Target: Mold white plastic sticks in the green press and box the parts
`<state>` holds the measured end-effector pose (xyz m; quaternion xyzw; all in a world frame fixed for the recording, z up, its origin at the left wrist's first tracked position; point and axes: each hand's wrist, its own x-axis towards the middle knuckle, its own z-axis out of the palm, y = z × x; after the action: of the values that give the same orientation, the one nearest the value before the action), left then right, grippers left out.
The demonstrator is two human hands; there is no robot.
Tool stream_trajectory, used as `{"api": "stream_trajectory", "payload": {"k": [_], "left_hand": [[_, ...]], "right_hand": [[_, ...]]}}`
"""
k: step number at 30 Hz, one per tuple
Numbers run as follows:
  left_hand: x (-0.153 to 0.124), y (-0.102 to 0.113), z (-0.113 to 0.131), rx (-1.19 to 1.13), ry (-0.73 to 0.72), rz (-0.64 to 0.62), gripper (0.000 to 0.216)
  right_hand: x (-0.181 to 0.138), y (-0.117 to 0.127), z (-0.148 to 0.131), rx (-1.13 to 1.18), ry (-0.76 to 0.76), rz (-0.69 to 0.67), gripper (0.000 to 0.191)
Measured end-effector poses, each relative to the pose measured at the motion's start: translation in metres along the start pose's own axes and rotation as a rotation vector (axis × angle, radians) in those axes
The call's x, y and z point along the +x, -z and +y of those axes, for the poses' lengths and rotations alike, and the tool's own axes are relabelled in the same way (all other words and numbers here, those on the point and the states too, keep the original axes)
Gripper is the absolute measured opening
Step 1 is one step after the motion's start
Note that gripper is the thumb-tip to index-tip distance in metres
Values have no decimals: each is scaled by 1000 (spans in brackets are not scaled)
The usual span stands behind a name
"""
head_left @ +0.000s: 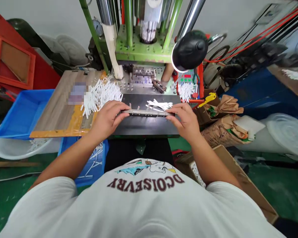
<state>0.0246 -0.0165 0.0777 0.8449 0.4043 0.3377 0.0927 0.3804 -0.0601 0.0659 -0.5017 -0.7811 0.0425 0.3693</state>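
My left hand (108, 119) and my right hand (183, 120) grip the two ends of a long narrow metal mould bar (145, 113), holding it level just above a black work plate (146, 127). Several short white plastic strips (159, 104) lie on the plate just beyond the bar. To the left, a heap of white plastic sticks (101, 96) lies on a wood-grain board (57, 104) with yellow edging, near my left hand. A smaller white bundle (186, 91) sits beyond my right hand.
A green vertical moulding press (144, 46) with steel columns and a steel mould base (141, 77) stands ahead. A black lamp (190, 51) hangs at upper right. Blue crates (22, 114) and a white basin (17, 148) are at left; brown paper bags (225, 130) and cardboard boxes are at right.
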Motion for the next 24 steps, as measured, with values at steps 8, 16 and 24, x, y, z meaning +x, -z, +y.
{"api": "stream_trajectory", "payload": {"k": [8,16,24], "left_hand": [[-45,-73,-27,116,345,-230,26],[-25,-63,-44,57,360,-143,38],[19,-45,-70,302,171,-481,43]], "right_hand": [[-40,-87,21,-97,-242,-309,28],[-14,-79,24,-229,-214,-227,35],[61,-70,7,-417,-48,-735,24]]}}
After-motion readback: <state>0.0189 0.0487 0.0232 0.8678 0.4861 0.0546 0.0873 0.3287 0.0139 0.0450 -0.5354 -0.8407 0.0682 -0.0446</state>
